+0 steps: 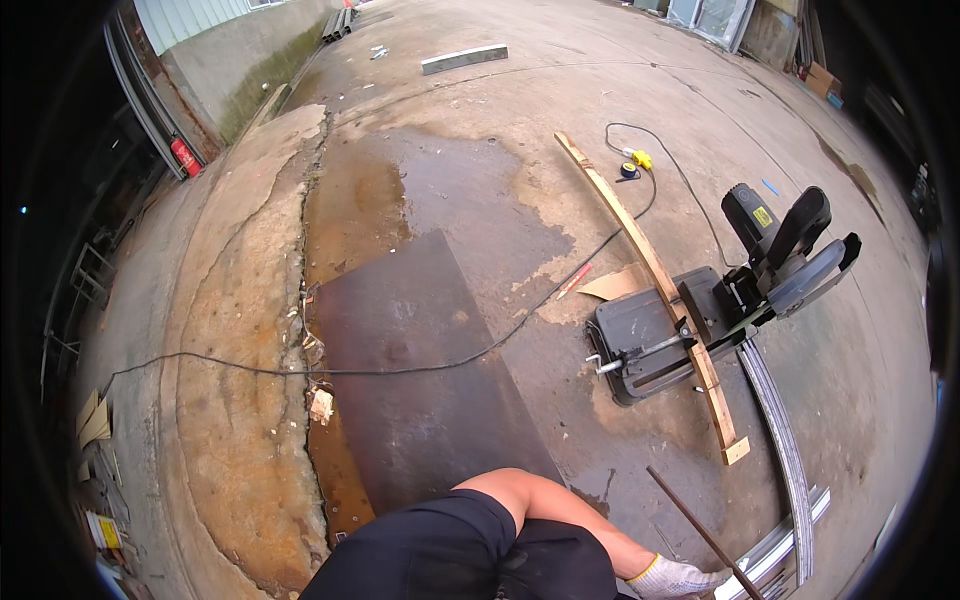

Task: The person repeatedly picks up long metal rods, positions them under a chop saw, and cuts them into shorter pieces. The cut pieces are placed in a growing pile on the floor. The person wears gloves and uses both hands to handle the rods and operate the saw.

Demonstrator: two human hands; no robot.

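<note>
A bare forearm, which looks like my left arm, bends across from a black sleeve at the bottom of the view towards the right. On it is a white knitted glove; my left hand [682,578] reaches a thin rusty brown rod [697,520]. Its fingers meet the rod and appear closed on it, though their tips are partly hidden. The rod slants from above the wet concrete down to the lower edge. Silver metal profiles [785,450] lie just beyond that hand. My right hand is out of sight.
A black cut-off saw [640,340] stands at right, with a long wooden strip [640,240] across its base. A dark sheet [420,350] covers the floor ahead, crossed by a black cable [440,368]. Farther off lies a grey beam [465,60]. A floor crack runs along the left.
</note>
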